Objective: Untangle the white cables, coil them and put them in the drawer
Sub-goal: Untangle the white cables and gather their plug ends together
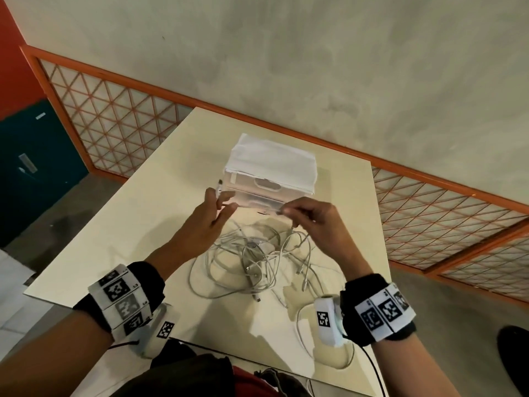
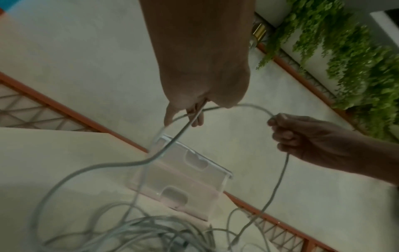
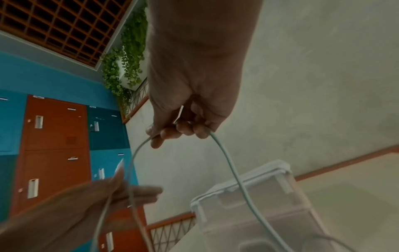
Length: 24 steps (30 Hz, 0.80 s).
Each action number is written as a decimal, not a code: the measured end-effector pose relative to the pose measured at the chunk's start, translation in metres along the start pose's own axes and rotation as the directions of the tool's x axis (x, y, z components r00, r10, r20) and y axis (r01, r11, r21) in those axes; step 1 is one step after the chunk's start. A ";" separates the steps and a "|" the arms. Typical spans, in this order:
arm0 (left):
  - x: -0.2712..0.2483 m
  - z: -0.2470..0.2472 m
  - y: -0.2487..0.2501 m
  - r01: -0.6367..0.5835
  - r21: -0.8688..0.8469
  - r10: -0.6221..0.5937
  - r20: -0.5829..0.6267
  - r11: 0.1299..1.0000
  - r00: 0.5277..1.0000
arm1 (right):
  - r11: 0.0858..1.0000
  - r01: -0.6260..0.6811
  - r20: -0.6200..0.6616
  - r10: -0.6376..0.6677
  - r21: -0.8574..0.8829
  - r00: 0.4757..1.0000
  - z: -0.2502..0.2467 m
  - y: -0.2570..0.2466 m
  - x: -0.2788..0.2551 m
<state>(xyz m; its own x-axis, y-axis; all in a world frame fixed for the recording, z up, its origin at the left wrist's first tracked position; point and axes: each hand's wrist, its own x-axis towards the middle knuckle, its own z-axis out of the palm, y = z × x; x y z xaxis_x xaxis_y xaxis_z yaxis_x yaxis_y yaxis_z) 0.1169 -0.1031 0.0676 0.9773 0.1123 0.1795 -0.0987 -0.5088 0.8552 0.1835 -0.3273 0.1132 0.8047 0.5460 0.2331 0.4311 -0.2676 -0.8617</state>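
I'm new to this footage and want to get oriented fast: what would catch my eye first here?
First, the tangle of white cables heaped on the cream table, right in front of the person. Above it, the left hand and right hand hold one cable stretched between them. Just behind stands a clear two-drawer box, both drawers closed, a white cloth over its top.

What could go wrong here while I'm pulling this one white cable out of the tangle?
The cable held between your left hand and right hand still runs down into the tangled pile; pulling harder may tighten knots instead of freeing it. Lifting could also drag the whole pile off the table's near edge. Both drawers look closed, so neither is ready yet.
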 end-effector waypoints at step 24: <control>-0.004 -0.009 -0.008 -0.177 0.171 0.109 0.347 0.969 0.932 | 0.928 -0.354 -0.159 0.369 0.120 0.916 -0.013 0.087 -0.034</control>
<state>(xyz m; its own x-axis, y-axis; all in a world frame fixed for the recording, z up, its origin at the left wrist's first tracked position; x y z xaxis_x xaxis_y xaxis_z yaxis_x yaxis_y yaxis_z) 0.1122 -0.0919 0.0637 0.9647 -0.2468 0.0917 -0.2365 -0.6591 0.7139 0.1989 -0.3790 0.0361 0.9608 0.2752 -0.0335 0.0666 -0.3462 -0.9358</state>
